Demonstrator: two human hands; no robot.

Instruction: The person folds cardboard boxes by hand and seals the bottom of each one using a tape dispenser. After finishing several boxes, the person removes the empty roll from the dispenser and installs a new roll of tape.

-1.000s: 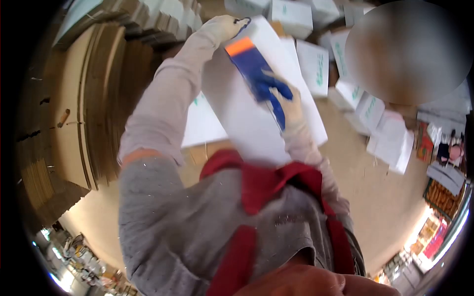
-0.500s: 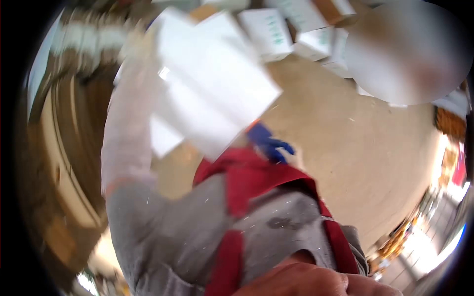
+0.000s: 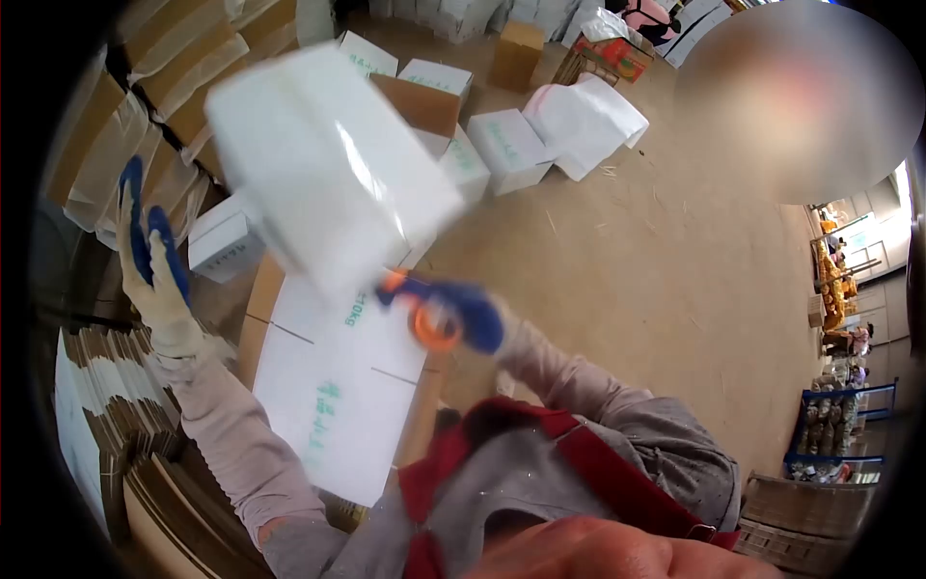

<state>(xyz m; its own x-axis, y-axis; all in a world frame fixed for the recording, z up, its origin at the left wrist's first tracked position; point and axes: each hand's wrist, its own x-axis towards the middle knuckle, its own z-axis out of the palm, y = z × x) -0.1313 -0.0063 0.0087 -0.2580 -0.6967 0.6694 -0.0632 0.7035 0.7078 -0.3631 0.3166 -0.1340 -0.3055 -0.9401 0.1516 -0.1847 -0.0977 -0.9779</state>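
Observation:
A white box (image 3: pixel 318 164), smeared by motion, hangs in the upper middle, tilted, with shiny tape along its face. To its left, my left hand (image 3: pixel 154 261), in a blue and cream glove, is open with fingers spread and apart from the box. Near the box's lower corner my right hand (image 3: pixel 468 314), in a blue glove, is closed around an orange and blue tape dispenser (image 3: pixel 434 330). Below lies a white carton (image 3: pixel 333 386) with green print and brown flaps at its sides.
Stacked flat cardboard (image 3: pixel 116 405) stands at the lower left, below wrapped cartons (image 3: pixel 183 58). Several printed white boxes (image 3: pixel 506 145) and a white sheet (image 3: pixel 584 121) lie on the floor ahead. A blue rack (image 3: pixel 839 425) stands far right.
My left hand has come away from the white box and opened. The tape dispenser in my right hand has come into view, and the printed carton below now shows.

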